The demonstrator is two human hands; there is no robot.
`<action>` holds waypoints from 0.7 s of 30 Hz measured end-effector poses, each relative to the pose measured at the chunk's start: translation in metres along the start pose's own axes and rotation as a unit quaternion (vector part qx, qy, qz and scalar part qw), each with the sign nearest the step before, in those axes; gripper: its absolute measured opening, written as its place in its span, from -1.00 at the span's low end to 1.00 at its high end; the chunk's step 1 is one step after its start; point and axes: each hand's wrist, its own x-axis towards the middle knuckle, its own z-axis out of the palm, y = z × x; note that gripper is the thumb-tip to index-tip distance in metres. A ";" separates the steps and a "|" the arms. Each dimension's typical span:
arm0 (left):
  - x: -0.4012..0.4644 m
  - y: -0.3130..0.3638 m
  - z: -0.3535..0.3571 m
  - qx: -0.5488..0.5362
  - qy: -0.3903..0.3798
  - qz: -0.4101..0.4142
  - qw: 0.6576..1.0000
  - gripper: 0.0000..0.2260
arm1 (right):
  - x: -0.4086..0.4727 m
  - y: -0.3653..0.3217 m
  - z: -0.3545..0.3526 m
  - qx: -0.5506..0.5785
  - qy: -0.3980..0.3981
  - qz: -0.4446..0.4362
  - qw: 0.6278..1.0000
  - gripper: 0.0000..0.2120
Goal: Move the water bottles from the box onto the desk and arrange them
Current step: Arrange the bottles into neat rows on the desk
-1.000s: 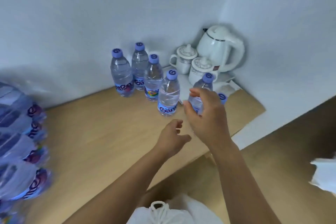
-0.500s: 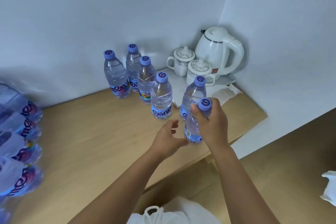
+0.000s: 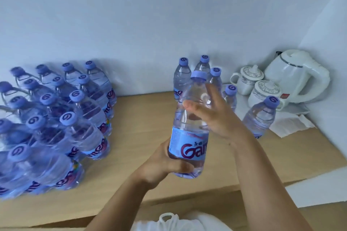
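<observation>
Two hands share one full, heavy, slick bottle (image 3: 189,133) left of the kettle (image 3: 298,75): left hand (image 3: 169,163) grips its base, right hand (image 3: 216,118) rests open-fingered on its shoulder.

A: What was the held bottle (image 3: 189,133) made of?

B: Clear, glossy plastic, with a matt lilac plastic cap (image 3: 198,74) and a smooth printed blue label (image 3: 188,149). The standing bottles (image 3: 260,118) looked the same.

A: And the pack (image 3: 54,122) on the left?

B: Bottles under thin, shiny, wrinkled plastic film.

A: The worktop (image 3: 142,124)?

B: Pale wood-look surface, smooth and matt.

A: The things in the corner?

B: The kettle (image 3: 298,75) was glossy white plastic with a bright metal band at the lid. The two lidded cups (image 3: 247,80) looked like glazed white ceramic with a grey pattern. A crumpled white paper napkin (image 3: 289,124) lay beside them, matt.

A: The wall (image 3: 150,15)?

B: Flat, matt white.
</observation>
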 end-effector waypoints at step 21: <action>-0.170 -0.001 -0.107 -0.019 0.236 -0.001 0.972 -0.66 | -0.013 -0.016 0.216 -0.070 -0.002 0.037 0.997 -0.18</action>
